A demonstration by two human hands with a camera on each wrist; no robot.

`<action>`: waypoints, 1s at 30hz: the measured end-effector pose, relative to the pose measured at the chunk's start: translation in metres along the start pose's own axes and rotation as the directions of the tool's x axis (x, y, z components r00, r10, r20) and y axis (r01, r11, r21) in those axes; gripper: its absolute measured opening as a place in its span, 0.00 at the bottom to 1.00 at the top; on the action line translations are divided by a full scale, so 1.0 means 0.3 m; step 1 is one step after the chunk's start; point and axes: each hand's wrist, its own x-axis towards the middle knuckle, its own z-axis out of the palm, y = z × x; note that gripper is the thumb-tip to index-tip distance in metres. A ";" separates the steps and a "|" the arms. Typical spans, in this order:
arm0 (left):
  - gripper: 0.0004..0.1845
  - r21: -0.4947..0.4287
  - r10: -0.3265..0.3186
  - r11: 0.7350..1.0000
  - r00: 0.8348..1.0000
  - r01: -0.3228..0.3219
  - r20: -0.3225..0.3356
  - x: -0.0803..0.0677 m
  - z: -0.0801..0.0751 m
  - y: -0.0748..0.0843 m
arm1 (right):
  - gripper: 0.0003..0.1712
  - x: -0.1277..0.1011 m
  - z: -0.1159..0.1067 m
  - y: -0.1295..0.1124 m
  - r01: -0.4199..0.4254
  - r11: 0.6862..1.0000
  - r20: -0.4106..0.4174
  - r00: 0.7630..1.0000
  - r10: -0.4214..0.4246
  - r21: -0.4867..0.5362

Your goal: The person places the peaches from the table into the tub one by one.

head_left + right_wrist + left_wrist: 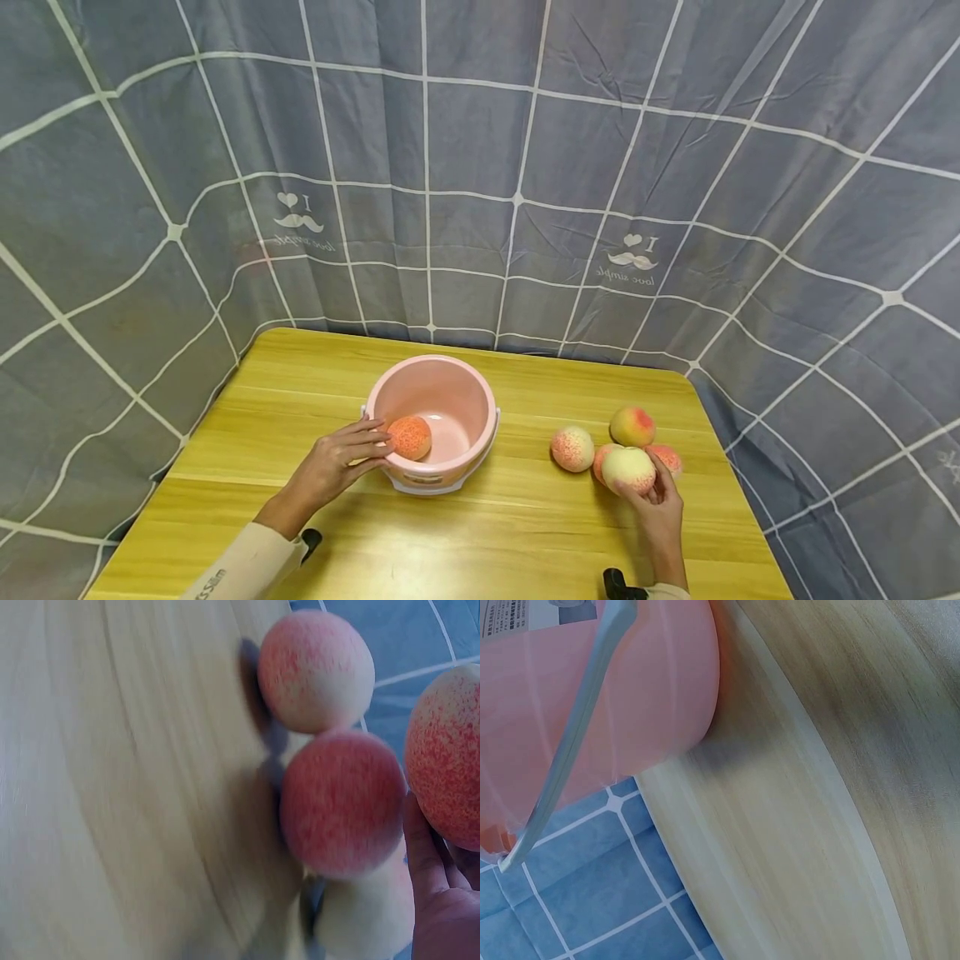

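Both hands are handling peaches at the pink bucket.

The left hand (337,462) is pinching an orange peach (409,437) just over the pink bucket's (457,392) near rim, its grip closing on the fruit with the fingertips. The right hand (660,508) is curling its grip round a pale peach (628,469) beside the remaining peaches (573,448) on the counter (495,533). Judging from this, the fingertip hold looks light: the orange peach could be slipping outside the rim, and lifting the pale one might be nudging its neighbours into rolling.
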 end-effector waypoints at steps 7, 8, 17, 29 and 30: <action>0.17 0.004 0.007 1.000 1.000 -0.007 0.008 0.003 -0.003 0.004 | 0.45 0.012 0.046 0.011 0.104 0.995 0.089 0.991 -0.105 0.014; 0.17 0.005 0.008 1.000 1.000 -0.008 0.007 0.004 -0.003 0.004 | 0.44 0.014 0.054 0.007 0.102 0.995 0.096 0.990 -0.103 0.018; 0.16 -0.021 -0.029 0.999 0.998 0.030 0.048 -0.001 -0.006 0.001 | 0.43 0.025 0.141 -0.031 0.099 0.995 0.191 0.977 -0.099 0.006; 0.12 -0.020 -0.025 0.999 0.999 0.026 0.042 -0.003 -0.009 -0.001 | 0.44 0.042 0.250 -0.044 0.137 0.991 0.278 0.951 -0.133 0.006; 0.12 -0.018 -0.022 1.000 0.999 0.023 0.040 -0.003 -0.009 -0.001 | 0.44 0.043 0.258 -0.045 0.142 0.990 0.282 0.950 -0.138 0.007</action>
